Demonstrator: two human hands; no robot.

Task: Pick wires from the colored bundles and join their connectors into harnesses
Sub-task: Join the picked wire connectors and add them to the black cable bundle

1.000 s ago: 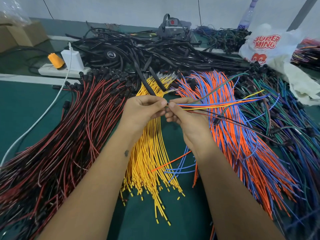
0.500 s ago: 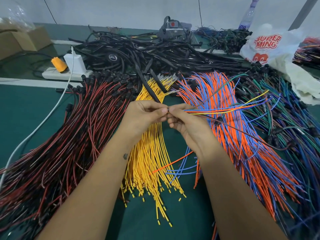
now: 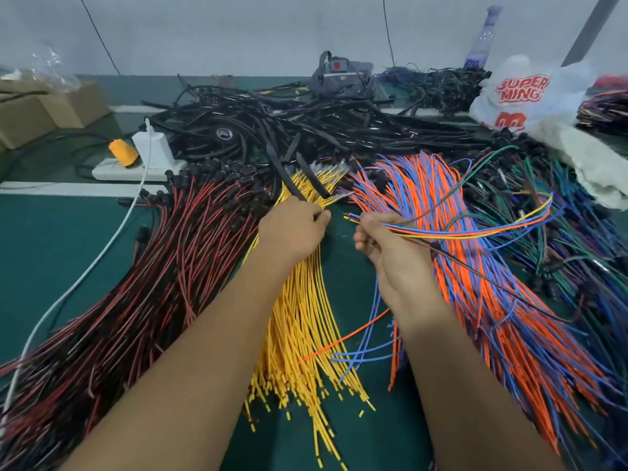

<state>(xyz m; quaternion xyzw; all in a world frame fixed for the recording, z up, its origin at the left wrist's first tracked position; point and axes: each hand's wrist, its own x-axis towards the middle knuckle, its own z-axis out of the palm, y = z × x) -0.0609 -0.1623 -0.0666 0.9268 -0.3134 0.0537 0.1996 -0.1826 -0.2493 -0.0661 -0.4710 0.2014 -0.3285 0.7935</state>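
Between the two hands a narrow strip of bare green worktop (image 3: pixel 339 263) is open; yellow wires (image 3: pixel 302 321) border it left, orange-blue wires (image 3: pixel 475 294) right.

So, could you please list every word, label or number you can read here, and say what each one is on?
"SUPER MING" in red letters: on the white plastic bag at the far right of the table.
Red marks lower on the same bag: cut off, unreadable.
Label on the clear bottle behind the bag: too blurred to read.
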